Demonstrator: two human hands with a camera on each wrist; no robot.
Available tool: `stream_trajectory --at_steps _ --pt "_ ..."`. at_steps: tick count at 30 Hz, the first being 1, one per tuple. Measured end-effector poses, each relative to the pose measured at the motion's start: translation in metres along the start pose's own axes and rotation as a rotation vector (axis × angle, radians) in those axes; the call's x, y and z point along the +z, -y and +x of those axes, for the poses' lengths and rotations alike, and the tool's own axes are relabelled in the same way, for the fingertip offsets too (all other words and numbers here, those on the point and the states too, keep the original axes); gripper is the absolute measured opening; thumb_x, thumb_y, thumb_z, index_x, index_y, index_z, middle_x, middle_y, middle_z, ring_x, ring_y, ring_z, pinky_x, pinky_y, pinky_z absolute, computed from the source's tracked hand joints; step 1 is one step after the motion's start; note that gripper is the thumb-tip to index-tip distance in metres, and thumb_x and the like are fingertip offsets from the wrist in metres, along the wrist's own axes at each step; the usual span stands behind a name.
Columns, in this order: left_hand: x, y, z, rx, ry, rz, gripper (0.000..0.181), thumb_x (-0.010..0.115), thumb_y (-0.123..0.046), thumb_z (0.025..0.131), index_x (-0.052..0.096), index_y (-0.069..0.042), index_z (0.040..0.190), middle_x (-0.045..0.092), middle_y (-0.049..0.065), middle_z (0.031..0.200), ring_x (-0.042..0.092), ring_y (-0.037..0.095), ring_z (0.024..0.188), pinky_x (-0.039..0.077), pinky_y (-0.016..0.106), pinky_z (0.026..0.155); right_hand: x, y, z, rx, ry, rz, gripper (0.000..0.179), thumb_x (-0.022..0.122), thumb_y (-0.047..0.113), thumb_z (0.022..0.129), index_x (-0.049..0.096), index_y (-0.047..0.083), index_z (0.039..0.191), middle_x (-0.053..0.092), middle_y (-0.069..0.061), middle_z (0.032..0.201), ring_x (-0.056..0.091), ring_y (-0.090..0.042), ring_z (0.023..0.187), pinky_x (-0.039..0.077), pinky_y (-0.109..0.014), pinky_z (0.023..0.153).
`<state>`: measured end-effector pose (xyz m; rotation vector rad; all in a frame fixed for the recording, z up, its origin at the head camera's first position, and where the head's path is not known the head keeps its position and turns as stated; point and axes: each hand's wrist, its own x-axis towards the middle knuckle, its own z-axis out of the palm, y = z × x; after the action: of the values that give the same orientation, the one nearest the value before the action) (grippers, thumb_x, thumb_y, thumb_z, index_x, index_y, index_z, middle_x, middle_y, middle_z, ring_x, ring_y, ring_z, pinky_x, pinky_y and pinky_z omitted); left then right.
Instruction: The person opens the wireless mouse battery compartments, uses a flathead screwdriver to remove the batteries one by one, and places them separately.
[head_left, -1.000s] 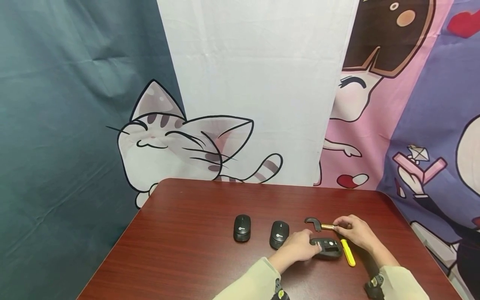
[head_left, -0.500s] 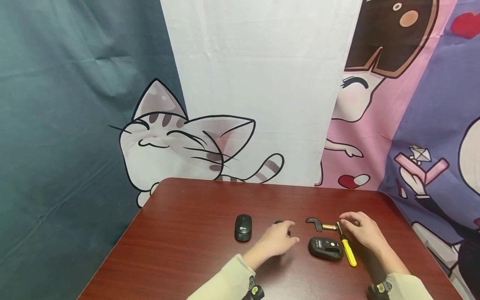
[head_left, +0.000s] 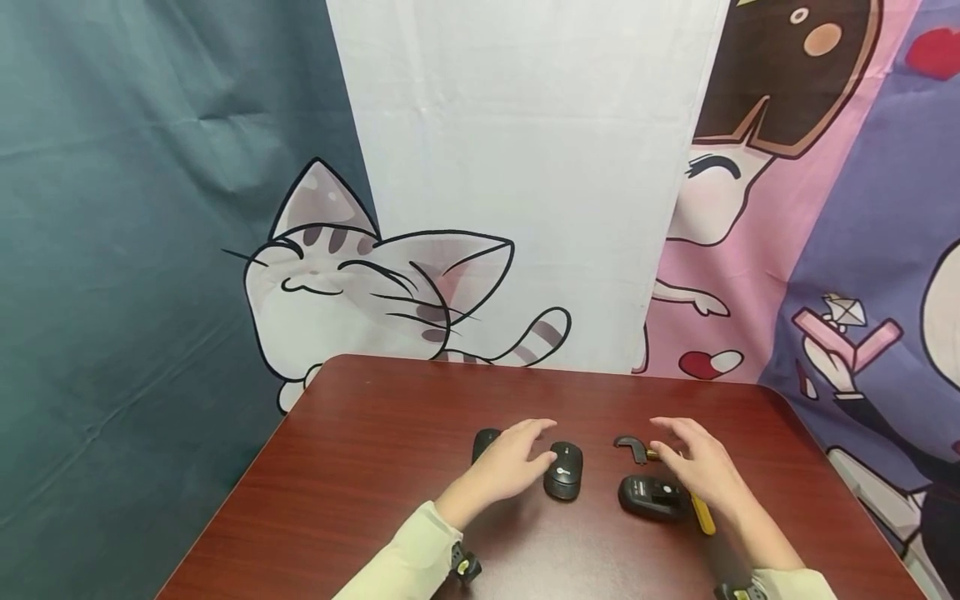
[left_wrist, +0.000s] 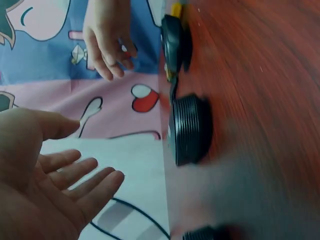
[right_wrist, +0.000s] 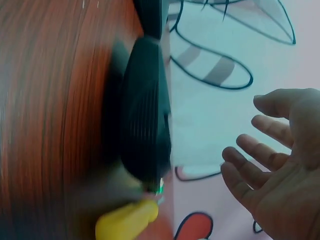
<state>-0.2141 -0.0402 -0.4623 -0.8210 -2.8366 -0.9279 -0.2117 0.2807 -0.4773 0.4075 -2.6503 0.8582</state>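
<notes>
My left hand (head_left: 508, 463) is held above the table, fingers spread and relaxed, between two upright black computer mice. It partly covers the left mouse (head_left: 485, 439); its thumb overlaps the edge of the middle mouse (head_left: 565, 475). Further right, a third mouse (head_left: 647, 498) lies bottom up with its battery slot exposed. My right hand (head_left: 705, 467) hovers over the yellow-handled screwdriver (head_left: 704, 517), its fingers loosely bent around nothing. Beneath those fingers lie a curved black battery cover (head_left: 632, 448) and a mostly hidden battery (head_left: 652, 455). Both palms look bare in the wrist views.
The reddish-brown wooden table (head_left: 360, 500) carries all these things. Behind its far edge hangs a cartoon-printed cloth (head_left: 525, 167). Each wrist wears a small strapped camera, one below the left sleeve (head_left: 405, 554).
My left hand has let go of the overturned mouse and moved left, past the middle mouse. My right hand has come off the battery and lifted over the screwdriver.
</notes>
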Motion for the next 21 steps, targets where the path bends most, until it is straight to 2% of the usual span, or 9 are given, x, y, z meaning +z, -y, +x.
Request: stream_trajectory --at_steps 6,10,13,17,19,21 --pt "-0.004 0.015 -0.005 0.104 0.005 0.077 0.052 0.061 -0.029 0.101 0.049 -0.013 0.148 0.051 0.001 0.152 0.046 0.019 0.140 0.044 0.039 0.116 0.015 0.017 -0.003 -0.064 -0.006 0.006 0.044 0.076 0.012 0.090 0.063 0.007 0.132 0.062 -0.016 0.130 0.061 -0.037 0.117 0.054 -0.058 0.091" --pt "-0.002 0.024 -0.007 0.159 0.019 0.128 0.054 0.063 -0.030 0.100 0.049 -0.013 0.149 0.046 0.002 0.156 0.044 0.018 0.142 0.044 0.037 0.116 0.024 0.026 -0.005 -0.100 0.015 0.001 0.049 0.076 0.013 0.090 0.060 0.005 0.135 0.058 -0.020 0.137 0.056 -0.039 0.125 0.054 -0.060 0.095" --pt "0.000 0.028 -0.006 0.184 0.027 0.156 0.055 0.065 -0.029 0.098 0.049 -0.011 0.148 0.045 0.004 0.156 0.044 0.020 0.142 0.043 0.037 0.116 0.030 0.032 -0.006 -0.095 0.053 0.005 0.052 0.076 0.015 0.090 0.058 0.005 0.138 0.054 -0.022 0.142 0.052 -0.042 0.129 0.043 -0.071 0.102" --pt "0.004 0.035 -0.005 0.211 0.037 0.199 0.059 0.068 -0.028 0.096 0.048 -0.009 0.148 0.046 0.008 0.155 0.043 0.022 0.142 0.041 0.037 0.118 0.040 0.039 -0.007 -0.090 0.095 0.000 0.055 0.076 0.017 0.090 0.056 0.005 0.140 0.051 -0.023 0.146 0.049 -0.043 0.132 0.040 -0.073 0.103" --pt "0.007 0.039 -0.005 0.217 0.055 0.221 0.062 0.069 -0.030 0.096 0.046 -0.008 0.149 0.045 0.008 0.155 0.042 0.023 0.142 0.040 0.037 0.119 0.046 0.042 -0.007 -0.094 0.108 -0.013 0.058 0.077 0.018 0.089 0.055 0.005 0.141 0.050 -0.023 0.146 0.049 -0.044 0.132 0.046 -0.066 0.103" --pt "0.010 0.042 -0.004 0.220 0.072 0.239 0.064 0.069 -0.031 0.095 0.045 -0.007 0.150 0.044 0.009 0.156 0.042 0.025 0.143 0.040 0.038 0.119 0.051 0.045 -0.008 -0.091 0.124 -0.024 0.060 0.078 0.019 0.088 0.055 0.005 0.142 0.050 -0.023 0.147 0.048 -0.044 0.134 0.047 -0.065 0.104"
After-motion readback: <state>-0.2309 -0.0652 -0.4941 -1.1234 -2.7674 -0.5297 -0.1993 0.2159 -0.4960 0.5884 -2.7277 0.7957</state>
